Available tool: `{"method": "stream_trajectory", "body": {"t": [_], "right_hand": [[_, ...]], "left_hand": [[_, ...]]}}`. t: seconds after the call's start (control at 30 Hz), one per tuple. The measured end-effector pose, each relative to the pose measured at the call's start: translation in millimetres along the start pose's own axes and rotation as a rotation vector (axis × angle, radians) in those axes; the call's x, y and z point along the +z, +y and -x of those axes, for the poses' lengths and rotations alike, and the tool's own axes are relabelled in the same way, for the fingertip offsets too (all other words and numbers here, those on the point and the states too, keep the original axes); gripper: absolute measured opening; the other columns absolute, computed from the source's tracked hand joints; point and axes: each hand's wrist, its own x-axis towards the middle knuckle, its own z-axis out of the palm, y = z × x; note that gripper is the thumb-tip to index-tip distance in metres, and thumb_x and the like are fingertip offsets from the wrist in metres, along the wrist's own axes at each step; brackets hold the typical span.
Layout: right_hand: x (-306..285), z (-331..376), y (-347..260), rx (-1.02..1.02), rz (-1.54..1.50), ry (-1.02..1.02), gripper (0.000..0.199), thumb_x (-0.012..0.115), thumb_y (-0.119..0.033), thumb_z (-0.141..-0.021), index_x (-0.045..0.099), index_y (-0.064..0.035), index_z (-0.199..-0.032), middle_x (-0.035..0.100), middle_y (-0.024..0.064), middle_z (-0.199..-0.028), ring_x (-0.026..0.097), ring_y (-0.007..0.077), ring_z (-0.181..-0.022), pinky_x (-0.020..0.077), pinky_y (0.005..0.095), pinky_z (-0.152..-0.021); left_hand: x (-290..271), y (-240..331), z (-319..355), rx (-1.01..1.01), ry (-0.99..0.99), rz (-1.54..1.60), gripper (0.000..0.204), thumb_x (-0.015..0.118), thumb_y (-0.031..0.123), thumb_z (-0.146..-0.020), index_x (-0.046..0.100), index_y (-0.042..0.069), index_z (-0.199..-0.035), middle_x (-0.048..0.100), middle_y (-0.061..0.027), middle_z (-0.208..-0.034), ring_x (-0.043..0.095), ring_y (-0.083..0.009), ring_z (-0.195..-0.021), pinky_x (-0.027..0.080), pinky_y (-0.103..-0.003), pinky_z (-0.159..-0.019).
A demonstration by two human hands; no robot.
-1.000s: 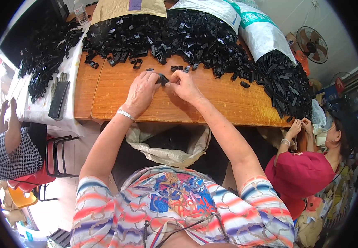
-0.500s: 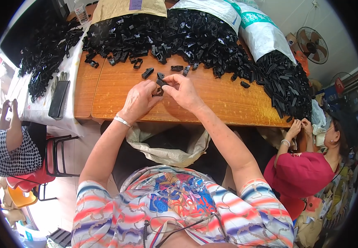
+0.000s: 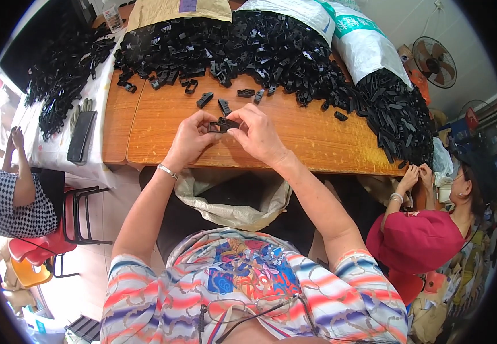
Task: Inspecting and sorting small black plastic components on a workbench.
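Over the wooden table near its front edge, my left hand (image 3: 193,139) pinches a small black open-framed plastic piece (image 3: 214,126) between thumb and fingers. My right hand (image 3: 259,135) is closed on a black plastic part (image 3: 229,123) that meets it. The fingertips hide some of this contact, and I cannot tell whether the two are joined. Just beyond my fingers lies a loose black plastic piece (image 3: 224,106). Another black piece (image 3: 204,100) rests a little farther left. A large heap of similar black parts (image 3: 191,49) covers the table's far side.
An open woven sack (image 3: 231,217) hangs below the table's edge (image 3: 294,165). Flat black strips (image 3: 395,114) spill from a white sack (image 3: 369,51) at right. A phone (image 3: 81,136) lies on the left cloth. Co-workers sit left (image 3: 16,200) and right (image 3: 420,241).
My hands have drawn slightly toward me and turned, so the held black parts now show side by side. The loose piece beyond my fingers shows more fully. The left co-worker's hands have moved.
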Motion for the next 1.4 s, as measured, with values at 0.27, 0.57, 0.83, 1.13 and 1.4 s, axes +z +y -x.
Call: {"method": "stream_trajectory", "body": {"t": [0.27,0.57,0.83,1.13,1.4], "right_hand": [[3,3,-5,-0.098,0.081,0.039,0.027,0.071,0.007,-0.072,0.065,-0.0008,-0.098,0.059,0.0094,-0.090,0.062,0.0190,-0.069,0.0517,0.0297,-0.061],[6,8,0,-0.027,0.043,-0.058,0.025,0.075,0.001,-0.072,0.064,-0.0024,-0.094,0.061,0.0078,-0.089,0.064,0.0197,-0.073,0.0517,0.0324,-0.066],[5,29,5,0.578,-0.606,-0.295,0.029,0.078,0.000,-0.077,0.058,0.0004,-0.098,0.064,0.0047,-0.083,0.063,0.0114,-0.065,0.0548,0.0246,-0.057],[-10,51,-18,0.466,-0.105,-0.549,0.026,0.076,-0.013,-0.076,0.060,0.0019,-0.091,0.066,0.0110,-0.074,0.066,0.0185,-0.061,0.0522,0.0327,-0.060],[-6,-30,50,-0.034,0.422,0.130,0.013,0.063,-0.010,-0.082,0.066,-0.0023,-0.092,0.064,0.0167,-0.088,0.064,0.0386,-0.078,0.0523,0.0455,-0.071]], "left_hand": [[9,15,5,-0.069,-0.036,0.138,0.030,0.071,-0.005,-0.081,0.055,-0.002,-0.107,0.064,-0.0022,-0.089,0.060,-0.0053,-0.078,0.052,-0.020,-0.065],[9,17,15,-0.147,-0.095,0.218,0.028,0.067,0.002,-0.088,0.054,-0.003,-0.112,0.064,-0.0022,-0.091,0.059,-0.0042,-0.074,0.050,-0.019,-0.063],[19,17,42,-0.016,-0.121,-0.120,0.014,0.063,0.000,-0.088,0.059,-0.003,-0.101,0.063,-0.0003,-0.087,0.057,-0.0032,-0.075,0.049,-0.019,-0.068],[0,38,29,0.087,-0.119,-0.459,0.024,0.068,0.009,-0.084,0.064,0.001,-0.106,0.068,-0.0095,-0.086,0.064,-0.0181,-0.077,0.053,-0.031,-0.072],[7,26,-44,0.545,0.002,-1.073,0.025,0.065,0.003,-0.079,0.063,0.007,-0.103,0.053,-0.0157,-0.097,0.055,-0.0313,-0.097,0.048,-0.041,-0.080]]}}
